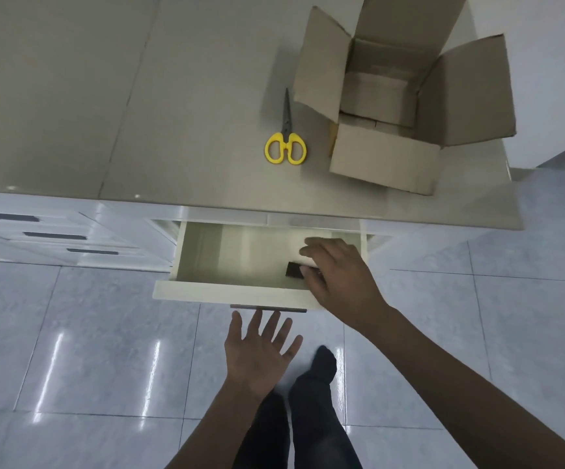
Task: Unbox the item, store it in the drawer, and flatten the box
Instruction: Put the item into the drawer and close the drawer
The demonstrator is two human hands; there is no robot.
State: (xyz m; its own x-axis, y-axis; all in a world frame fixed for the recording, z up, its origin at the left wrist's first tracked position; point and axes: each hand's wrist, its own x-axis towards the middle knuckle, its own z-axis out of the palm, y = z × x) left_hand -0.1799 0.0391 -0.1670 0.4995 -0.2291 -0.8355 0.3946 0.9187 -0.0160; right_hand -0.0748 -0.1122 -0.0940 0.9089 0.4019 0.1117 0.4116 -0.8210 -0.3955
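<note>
A cream drawer point(233, 294) stands pulled out under the counter edge. My right hand point(338, 275) reaches into its right end, fingers curled around a small dark item point(294, 269) that is mostly hidden by the hand. My left hand point(260, 350) hovers open with fingers spread just below the drawer's dark handle point(267, 309), not touching it. An open cardboard box point(396, 106) with all flaps up sits on the counter at the right; cardboard packing shows inside.
Yellow-handled scissors point(286, 140) lie on the grey counter point(105, 96) left of the box. More shut white drawers point(54, 236) are at the left. Glossy tiled floor point(105, 350) lies below, with my dark-clad legs point(308, 418) under the drawer.
</note>
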